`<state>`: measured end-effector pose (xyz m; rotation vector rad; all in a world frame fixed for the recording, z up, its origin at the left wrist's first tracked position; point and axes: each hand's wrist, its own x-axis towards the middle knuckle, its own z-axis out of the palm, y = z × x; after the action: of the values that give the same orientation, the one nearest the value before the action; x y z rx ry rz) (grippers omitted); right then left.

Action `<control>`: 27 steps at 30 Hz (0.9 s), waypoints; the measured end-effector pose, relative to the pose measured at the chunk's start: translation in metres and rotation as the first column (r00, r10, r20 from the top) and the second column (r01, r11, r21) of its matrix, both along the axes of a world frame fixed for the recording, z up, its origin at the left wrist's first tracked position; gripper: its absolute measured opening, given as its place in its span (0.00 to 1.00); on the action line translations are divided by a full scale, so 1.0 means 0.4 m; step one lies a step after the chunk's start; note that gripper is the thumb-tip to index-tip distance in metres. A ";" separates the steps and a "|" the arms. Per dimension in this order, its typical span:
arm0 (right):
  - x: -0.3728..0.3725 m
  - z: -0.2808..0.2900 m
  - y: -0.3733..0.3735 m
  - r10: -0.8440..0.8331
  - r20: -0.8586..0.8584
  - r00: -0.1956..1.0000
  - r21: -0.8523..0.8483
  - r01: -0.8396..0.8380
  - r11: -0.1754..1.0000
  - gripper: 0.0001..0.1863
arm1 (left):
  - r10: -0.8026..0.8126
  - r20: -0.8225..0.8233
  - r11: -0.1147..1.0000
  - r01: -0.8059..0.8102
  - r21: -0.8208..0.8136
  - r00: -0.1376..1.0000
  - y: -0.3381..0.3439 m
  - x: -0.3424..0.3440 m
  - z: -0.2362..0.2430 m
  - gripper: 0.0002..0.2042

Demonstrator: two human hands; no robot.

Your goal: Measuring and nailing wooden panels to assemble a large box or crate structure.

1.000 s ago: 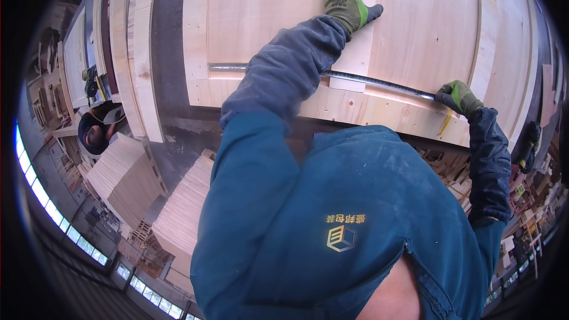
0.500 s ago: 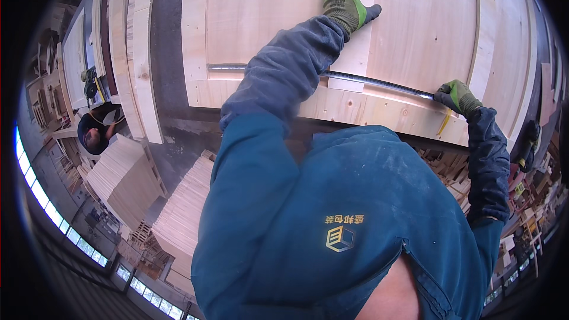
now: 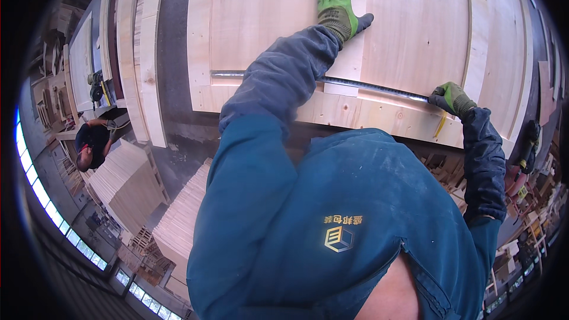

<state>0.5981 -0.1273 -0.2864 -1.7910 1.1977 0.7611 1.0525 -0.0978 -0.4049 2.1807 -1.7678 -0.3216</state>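
A large pale wooden panel (image 3: 261, 18) framed with wooden strips lies before me. My left hand (image 3: 339, 9), in a green and dark grey glove, rests flat on a lighter board of it, fingers spread. Along the panel's near side stretches a silver tape measure (image 3: 379, 88) with dark markings, partly covered by my left sleeve. At its right end my gloved right hand (image 3: 453, 99) is closed on it; the tape's case, if there, is hidden by the fingers. A thin yellow strip (image 3: 440, 126) shows just below that hand.
Long wooden boards (image 3: 151, 59) lie on the dark surface to the left. Stacks of pale wooden sheets (image 3: 127, 181) stand at the lower left. Another person (image 3: 93, 145) is beside them. At the far right lies a dark power tool (image 3: 529, 145).
The view has shifted slightly. Both hands keep nearly the same places on the panel and tape. The other person at the left has moved, with an arm now more visible.
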 end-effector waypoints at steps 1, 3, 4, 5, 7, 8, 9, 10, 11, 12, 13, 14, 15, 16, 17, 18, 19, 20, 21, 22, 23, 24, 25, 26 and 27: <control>-0.013 0.011 -0.001 0.004 0.010 1.000 -0.009 -0.004 1.000 0.19 | -0.007 -0.003 1.000 0.007 -0.004 1.000 0.004 -0.003 0.019 0.66; -0.051 0.037 0.010 -0.013 0.090 0.996 0.002 0.012 1.000 0.19 | -0.022 -0.001 1.000 0.022 -0.016 1.000 0.018 -0.022 0.077 0.64; -0.087 0.055 0.023 -0.023 0.093 0.995 -0.009 0.024 1.000 0.19 | -0.001 -0.049 1.000 0.000 -0.008 0.999 0.022 -0.033 0.118 0.62; -0.117 0.073 0.028 -0.041 0.111 0.993 -0.014 0.043 0.999 0.19 | 0.031 -0.093 1.000 -0.031 0.000 0.995 0.033 -0.036 0.160 0.59; -0.194 0.107 0.043 -0.070 0.137 0.988 -0.027 0.074 0.997 0.19 | 0.068 -0.252 0.914 -0.162 -0.373 0.965 0.085 -0.019 0.222 0.52; -0.253 0.136 0.051 -0.115 0.169 0.979 -0.048 0.125 0.991 0.19 | 0.035 -0.318 0.832 -0.204 -0.516 0.947 0.112 -0.006 0.291 0.48; -0.307 0.178 0.052 -0.139 0.210 0.968 -0.063 0.155 0.986 0.18 | 0.013 -0.495 0.738 -0.342 -0.582 0.869 0.150 0.021 0.321 0.31; -0.408 0.225 0.057 -0.138 0.201 0.970 -0.088 0.158 0.984 0.18 | 0.043 -0.369 0.670 -0.301 -0.678 0.928 0.205 -0.007 0.409 0.27; -0.472 0.293 0.071 -0.226 0.175 0.958 -0.097 0.245 0.965 0.19 | -0.023 -0.563 0.627 -0.427 -0.652 0.826 0.285 -0.021 0.521 0.29; -0.578 0.349 0.073 -0.242 0.158 0.957 -0.090 0.258 0.962 0.20 | 0.234 -0.297 0.620 -0.378 -0.688 0.926 0.345 -0.051 0.601 0.29; -0.660 0.405 0.084 -0.265 0.165 0.950 -0.104 0.284 0.953 0.20 | 0.240 -0.316 0.640 -0.394 -0.660 0.918 0.413 -0.084 0.639 0.28; -0.765 0.449 0.089 -0.302 0.133 0.944 -0.077 0.313 0.947 0.19 | 0.241 -0.335 0.661 -0.406 -0.631 0.911 0.469 -0.115 0.656 0.28; -0.885 0.481 0.094 -0.338 0.094 0.936 -0.053 0.344 0.937 0.19 | 0.205 -0.340 0.726 -0.376 -0.576 0.918 0.513 -0.158 0.631 0.26; -1.002 0.508 0.116 -0.330 0.102 0.938 -0.053 0.337 0.940 0.19 | 0.174 -0.348 0.786 -0.342 -0.515 0.921 0.562 -0.207 0.587 0.24; -1.124 0.534 0.146 -0.402 0.130 0.906 -0.031 0.409 0.912 0.19 | 0.172 -0.278 0.876 -0.276 -0.396 0.945 0.615 -0.258 0.556 0.24; -1.234 0.556 0.171 -0.471 0.155 0.868 -0.009 0.478 0.878 0.19 | 0.159 -0.212 0.941 -0.213 -0.261 0.964 0.658 -0.310 0.520 0.24; -1.316 0.568 0.178 -0.535 0.181 0.825 0.016 0.542 0.840 0.19 | 0.133 -0.208 0.956 -0.181 -0.232 0.969 0.691 -0.360 0.467 0.24; -1.384 0.576 0.182 -0.531 0.187 0.826 0.017 0.538 0.843 0.19 | 0.101 -0.207 0.969 -0.143 -0.200 0.973 0.715 -0.409 0.416 0.23; -1.446 0.581 0.178 -0.507 0.177 0.843 0.005 0.515 0.857 0.18 | 0.107 -0.201 0.968 -0.148 -0.205 0.974 0.736 -0.451 0.380 0.23; -1.512 0.585 0.175 -0.486 0.167 0.858 -0.008 0.494 0.869 0.17 | 0.115 -0.223 0.977 -0.151 -0.154 0.968 0.747 -0.493 0.350 0.23; -1.580 0.585 0.168 -0.464 0.155 0.872 -0.019 0.472 0.881 0.16 | 0.126 -0.243 0.983 -0.155 -0.101 0.962 0.757 -0.531 0.330 0.23; -1.642 0.588 0.162 -0.441 0.141 0.886 -0.030 0.449 0.893 0.16 | 0.131 -0.239 0.982 -0.159 -0.102 0.962 0.765 -0.563 0.317 0.23; -1.701 0.586 0.152 -0.417 0.129 0.900 -0.038 0.424 0.905 0.15 | 0.144 -0.191 0.983 -0.162 -0.084 0.971 0.772 -0.586 0.307 0.24; -1.754 0.587 0.139 -0.392 0.114 0.913 -0.047 0.399 0.916 0.14 | 0.155 -0.144 0.984 -0.166 -0.064 0.977 0.767 -0.620 0.318 0.24; -1.803 0.582 0.121 -0.366 0.100 0.925 -0.055 0.372 0.927 0.13 | 0.163 -0.138 0.983 -0.173 -0.064 0.977 0.763 -0.653 0.329 0.24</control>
<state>-0.1232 -0.0787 -0.0535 -1.5708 1.4636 0.4191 0.7915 0.2074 -0.2733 2.1834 -1.4896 -0.3437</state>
